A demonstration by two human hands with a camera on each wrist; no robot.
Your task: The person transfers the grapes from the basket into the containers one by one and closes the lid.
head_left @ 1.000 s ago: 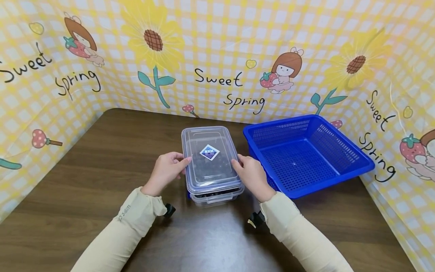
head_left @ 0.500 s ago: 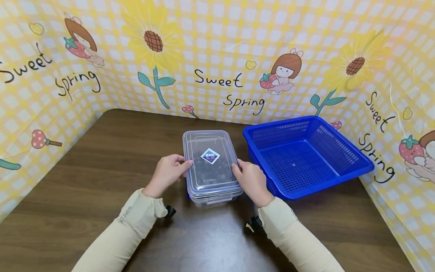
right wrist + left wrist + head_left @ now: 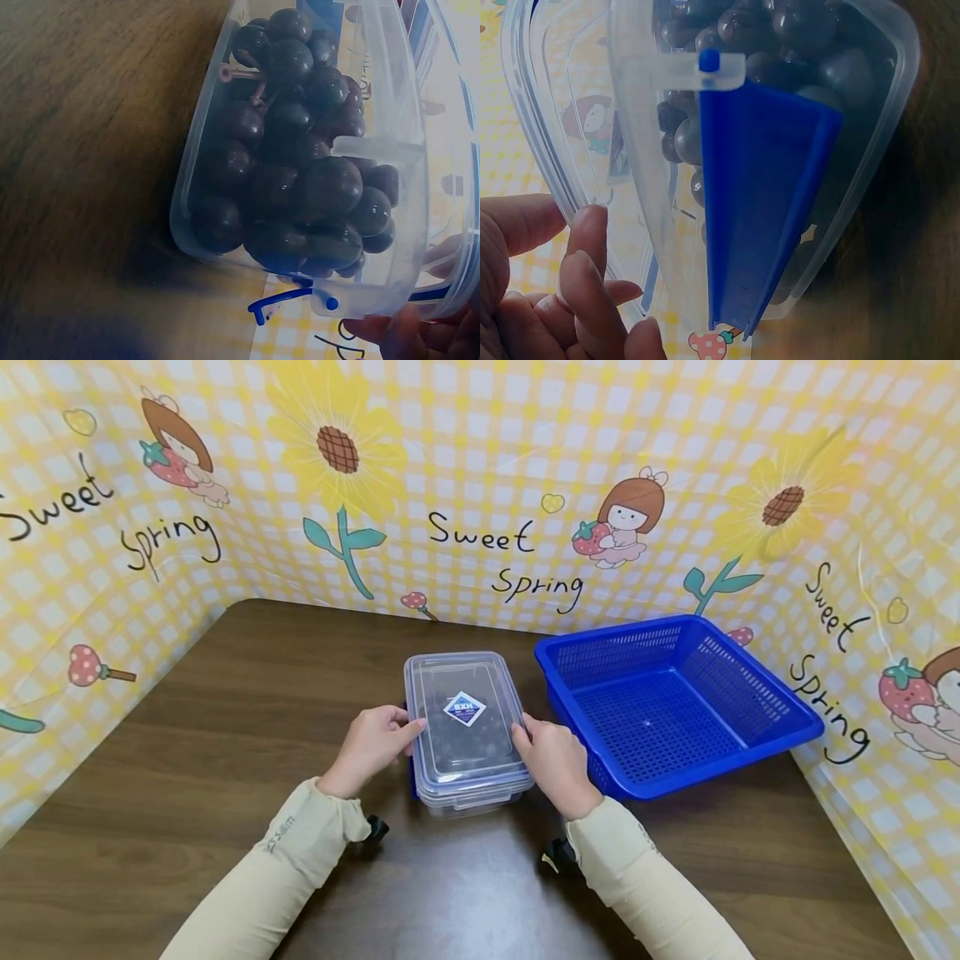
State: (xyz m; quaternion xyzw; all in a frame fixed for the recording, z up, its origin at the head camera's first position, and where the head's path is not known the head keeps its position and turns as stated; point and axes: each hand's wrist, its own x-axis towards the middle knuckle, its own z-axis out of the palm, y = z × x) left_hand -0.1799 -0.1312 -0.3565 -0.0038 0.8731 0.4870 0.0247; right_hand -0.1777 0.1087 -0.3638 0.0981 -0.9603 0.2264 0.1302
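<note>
A clear plastic lid [image 3: 480,747] with a diamond-shaped sticker lies over a clear food container [image 3: 468,806]. My left hand [image 3: 371,745] pinches the lid's left edge, thumb on top. At the opposite edge, my right hand [image 3: 558,764] grips the lid with its thumb along the rim. Dark grapes [image 3: 330,187], some with stems showing, fill much of the container. In the left wrist view a blue side clasp [image 3: 742,195] hangs unfastened from the container's wall. Another blue clasp [image 3: 283,301] swings outward in the right wrist view. A narrow gap separates lid and container rim there.
A blue perforated plastic basket [image 3: 780,739] stands right of the container, close to my right hand. Both rest on a brown wooden table [image 3: 247,710]. A yellow checked cloth [image 3: 465,468] with cartoon prints encloses the back and sides.
The lid has come down and slightly toward me onto the container, both hands moving with it. The gap at the near edge has narrowed. The basket has stayed put.
</note>
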